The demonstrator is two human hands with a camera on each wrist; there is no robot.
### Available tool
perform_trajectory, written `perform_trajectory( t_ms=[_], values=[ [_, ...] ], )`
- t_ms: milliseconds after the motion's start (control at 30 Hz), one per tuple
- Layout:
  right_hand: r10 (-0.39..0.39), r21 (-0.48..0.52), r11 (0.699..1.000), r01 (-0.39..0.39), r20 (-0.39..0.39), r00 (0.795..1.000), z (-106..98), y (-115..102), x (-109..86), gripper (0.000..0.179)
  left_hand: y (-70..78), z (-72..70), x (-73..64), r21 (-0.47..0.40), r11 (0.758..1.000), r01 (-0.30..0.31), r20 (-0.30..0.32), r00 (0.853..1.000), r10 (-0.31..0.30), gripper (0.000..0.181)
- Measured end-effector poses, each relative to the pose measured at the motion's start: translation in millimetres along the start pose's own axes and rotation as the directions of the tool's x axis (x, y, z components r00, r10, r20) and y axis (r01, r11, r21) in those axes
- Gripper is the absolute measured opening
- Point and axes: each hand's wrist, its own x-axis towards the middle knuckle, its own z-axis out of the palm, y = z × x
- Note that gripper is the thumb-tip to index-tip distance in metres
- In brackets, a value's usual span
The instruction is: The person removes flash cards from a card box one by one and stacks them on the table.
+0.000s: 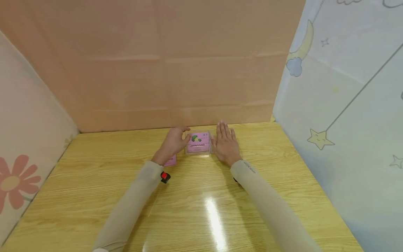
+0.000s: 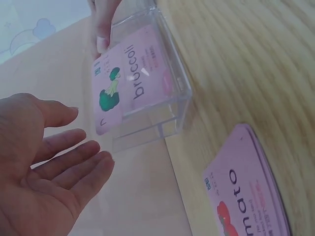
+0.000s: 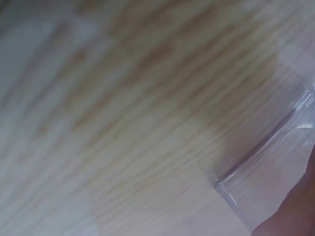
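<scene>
A clear plastic box (image 1: 197,153) stands near the back edge of the table, and a pink broccoli card (image 2: 130,73) shows in it. My left hand (image 1: 173,143) is at the box's left side; in the left wrist view its fingers (image 2: 78,172) are loosely bent, with a gap between them and the card. My right hand (image 1: 226,145) lies flat at the box's right side, fingers straight, thumb by its edge. The right wrist view catches only a corner of the clear box and part of a blurred finger (image 3: 290,211). Pink tomato cards (image 2: 246,191) lie stacked below my left wrist.
The wooden table (image 1: 195,196) reaches back to an orange-brown wall sheet (image 1: 176,70). A patterned sheet with a moon and stars (image 1: 346,105) hangs on the right, and one with flowers (image 1: 31,140) on the left.
</scene>
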Motion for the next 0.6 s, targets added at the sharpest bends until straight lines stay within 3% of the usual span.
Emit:
perform_trajectory(
  t_ms=[100,367,600],
  values=[
    [-0.013,-0.022,1.000,0.014,0.006,1.000,4,1,-3.3,0.074,1.0,10.5,-5.5,0.013,1.000,0.008,-0.001,1.000,-0.008,0.038],
    [-0.015,-0.024,1.000,0.015,-0.008,1.000,3,2,-0.3,0.073,7.3,21.8,-2.7,0.079,0.997,-0.013,0.001,1.000,0.013,0.041],
    [-0.007,-0.040,0.999,0.007,-0.013,1.000,3,4,-0.3,0.073,6.7,31.6,-5.6,0.215,0.972,-0.091,0.034,0.996,0.086,0.051]
  ],
)
